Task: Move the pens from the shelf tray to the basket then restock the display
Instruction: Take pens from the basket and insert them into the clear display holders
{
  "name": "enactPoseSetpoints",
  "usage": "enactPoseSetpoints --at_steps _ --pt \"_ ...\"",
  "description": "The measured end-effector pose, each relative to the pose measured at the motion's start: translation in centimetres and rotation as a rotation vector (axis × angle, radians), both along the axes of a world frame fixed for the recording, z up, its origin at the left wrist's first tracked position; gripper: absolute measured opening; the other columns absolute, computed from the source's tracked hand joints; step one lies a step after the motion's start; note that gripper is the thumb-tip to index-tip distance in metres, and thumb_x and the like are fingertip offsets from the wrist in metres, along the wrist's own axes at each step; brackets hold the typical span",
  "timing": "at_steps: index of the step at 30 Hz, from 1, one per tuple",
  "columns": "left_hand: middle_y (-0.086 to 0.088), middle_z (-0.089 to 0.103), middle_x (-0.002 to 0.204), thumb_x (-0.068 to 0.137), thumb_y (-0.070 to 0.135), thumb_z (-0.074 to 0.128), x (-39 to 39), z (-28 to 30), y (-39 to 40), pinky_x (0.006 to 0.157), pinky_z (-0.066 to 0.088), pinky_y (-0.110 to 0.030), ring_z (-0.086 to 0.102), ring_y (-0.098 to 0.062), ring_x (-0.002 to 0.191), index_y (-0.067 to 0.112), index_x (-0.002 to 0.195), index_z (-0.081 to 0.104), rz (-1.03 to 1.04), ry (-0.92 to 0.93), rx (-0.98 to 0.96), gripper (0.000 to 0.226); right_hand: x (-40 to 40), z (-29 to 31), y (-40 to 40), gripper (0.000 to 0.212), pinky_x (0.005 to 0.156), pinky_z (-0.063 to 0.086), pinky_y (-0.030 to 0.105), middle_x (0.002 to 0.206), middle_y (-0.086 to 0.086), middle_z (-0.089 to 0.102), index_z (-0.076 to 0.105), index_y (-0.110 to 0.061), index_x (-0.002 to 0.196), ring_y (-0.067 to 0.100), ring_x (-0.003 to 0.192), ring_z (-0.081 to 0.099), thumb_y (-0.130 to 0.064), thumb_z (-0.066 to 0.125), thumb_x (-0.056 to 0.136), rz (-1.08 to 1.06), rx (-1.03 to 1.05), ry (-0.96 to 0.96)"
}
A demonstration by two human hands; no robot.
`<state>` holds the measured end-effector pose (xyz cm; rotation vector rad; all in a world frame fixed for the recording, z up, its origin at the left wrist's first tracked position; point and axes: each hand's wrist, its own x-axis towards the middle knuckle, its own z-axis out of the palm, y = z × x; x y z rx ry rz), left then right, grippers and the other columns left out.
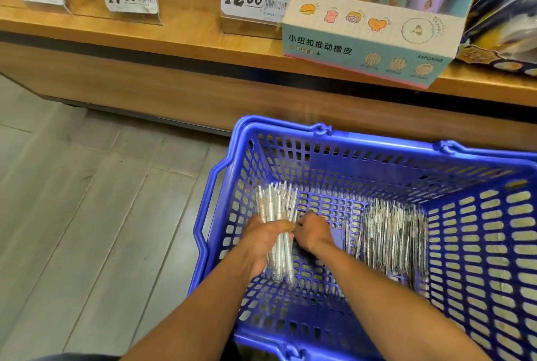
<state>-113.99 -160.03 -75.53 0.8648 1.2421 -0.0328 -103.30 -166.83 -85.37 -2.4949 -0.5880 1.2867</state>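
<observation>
Head view, clear white pens (278,227) bundled in left hand (263,240), blue basket (377,145)

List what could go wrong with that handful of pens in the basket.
1. The left hand grips a thick, splayed bundle of pens; outer ones may slip free.
2. The blue basket has slotted walls and floor, so a loose pen might catch.
3. The right hand could tangle the other pile of pens.

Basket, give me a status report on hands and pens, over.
Left hand grips a pen bundle inside the blue basket. Right hand curled at the bundle, grip unclear. Second pen pile on basket floor. Nothing in the way.
</observation>
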Motion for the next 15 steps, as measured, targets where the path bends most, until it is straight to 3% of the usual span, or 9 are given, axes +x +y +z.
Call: enactPoseSetpoints --at_steps 3,7,11,15 --pt "-0.018 0.046 0.149 0.054 0.028 0.083 -0.1 0.0 0.1 0.111 0.038 -0.055 0.047 -0.036 0.134 0.01 0.15 0.035 -0.001 0.015 0.006 0.109 -0.5 0.3 0.8 0.03 0.061 0.047 0.031 0.095 0.011 0.068 0.061 -0.002 0.093 0.023 0.079 0.062 -0.032 0.063 0.093 0.01 -0.049 -0.012" --pt "-0.018 0.044 0.15 0.065 0.023 0.083 -0.1 -0.2 0.0 0.112 0.037 -0.054 0.046 -0.035 0.135 0.009 0.151 0.033 0.007 0.02 0.004 0.101 0.2 -0.1 0.5 0.03 0.059 0.05 0.029 0.071 0.004 0.063 0.071 -0.006 0.083 0.018 0.064 0.059 -0.033 0.06 0.092 0.012 -0.068 0.005" --pt "-0.018 0.043 0.151 0.065 0.02 0.084 -0.1 -0.1 -0.3 0.112 0.038 -0.053 0.045 -0.035 0.136 0.009 0.15 0.035 0.012 0.021 0.001 0.099 0.5 -0.5 0.7 0.029 0.045 0.037 0.023 0.064 -0.001 0.055 0.052 -0.015 0.065 0.013 0.055 0.05 -0.03 0.064 0.088 0.128 -0.08 -0.183" --pt "-0.017 0.042 0.152 0.072 0.018 0.081 -0.4 -0.6 -0.1 0.113 0.036 -0.052 0.044 -0.034 0.136 0.01 0.151 0.033 0.014 0.045 -0.02 0.093 0.6 -1.2 1.1 0.032 0.045 0.037 0.024 0.062 0.0 0.052 0.048 -0.015 0.064 0.013 0.054 0.049 -0.027 0.066 0.088 0.06 -0.058 -0.169"
